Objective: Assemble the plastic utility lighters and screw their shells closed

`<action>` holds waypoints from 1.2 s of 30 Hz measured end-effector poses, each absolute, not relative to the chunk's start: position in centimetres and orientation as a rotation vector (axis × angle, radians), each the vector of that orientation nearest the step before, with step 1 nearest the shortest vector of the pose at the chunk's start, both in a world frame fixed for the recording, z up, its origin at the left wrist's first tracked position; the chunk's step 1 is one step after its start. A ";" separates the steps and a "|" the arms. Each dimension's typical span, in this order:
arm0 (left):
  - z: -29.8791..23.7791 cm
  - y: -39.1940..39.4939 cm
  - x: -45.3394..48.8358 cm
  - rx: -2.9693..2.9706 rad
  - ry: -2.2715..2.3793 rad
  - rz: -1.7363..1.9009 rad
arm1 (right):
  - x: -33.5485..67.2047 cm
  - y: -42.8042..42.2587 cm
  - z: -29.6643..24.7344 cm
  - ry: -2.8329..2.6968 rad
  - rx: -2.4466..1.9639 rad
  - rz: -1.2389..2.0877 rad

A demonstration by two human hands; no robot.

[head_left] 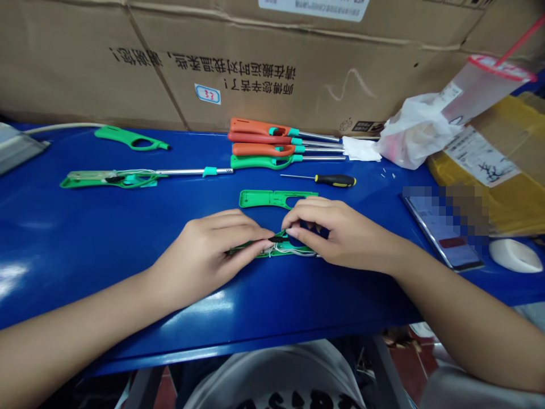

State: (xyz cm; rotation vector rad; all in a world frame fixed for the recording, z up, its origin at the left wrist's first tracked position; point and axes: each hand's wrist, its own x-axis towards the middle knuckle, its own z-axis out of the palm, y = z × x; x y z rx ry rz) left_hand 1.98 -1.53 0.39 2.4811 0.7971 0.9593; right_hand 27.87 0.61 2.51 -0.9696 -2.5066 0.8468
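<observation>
Lighter casing half (293, 246), green, lying hollow side up on the blue table (85, 244), right between the two hands, with white wires (297, 251) looping along its near side! Left hand (215, 238): thumb and index fingers pressed together, pinching the end of a slim black part (279, 240). Right hand (340, 230): thumb and index fingers curl in at the casing's far edge, tips very close, though whether they pinch the rim or the black part, I cannot tell.

How does it handle? Thin moulded plastic by the look of it: probably light, stiff, a touch slick, so the outer edges are the place to take hold. Those wires look soft and easy to snag, best left unpulled. Just beyond, a second green shell (266, 199), partly behind the right hand.

Over to the containers! Far right, a translucent plastic cup (483, 91) leans over, red-rimmed lid (508, 69) on, red straw (522, 40) poking out; contents too hazy to name. A white plastic bag (413, 133) bunches about its base, something pinkish showing through. Beside them, a yellow parcel (525, 136), contents hidden. And along the back, a big cardboard box (238, 34), its inside out of sight too.
</observation>
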 end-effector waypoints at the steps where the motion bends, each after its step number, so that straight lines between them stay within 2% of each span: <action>1: 0.3 -1.5 1.9 2.466 0.802 0.944 | 28.1 0.7 2.5 -2.546 -0.966 0.857; 9: 0.1 -1.5 2.0 2.445 0.822 0.912 | 28.1 0.4 2.8 -2.578 -1.010 1.029; 36: -0.2 -1.8 2.1 2.501 0.845 0.958 | 28.4 0.5 3.0 -2.523 -1.212 0.965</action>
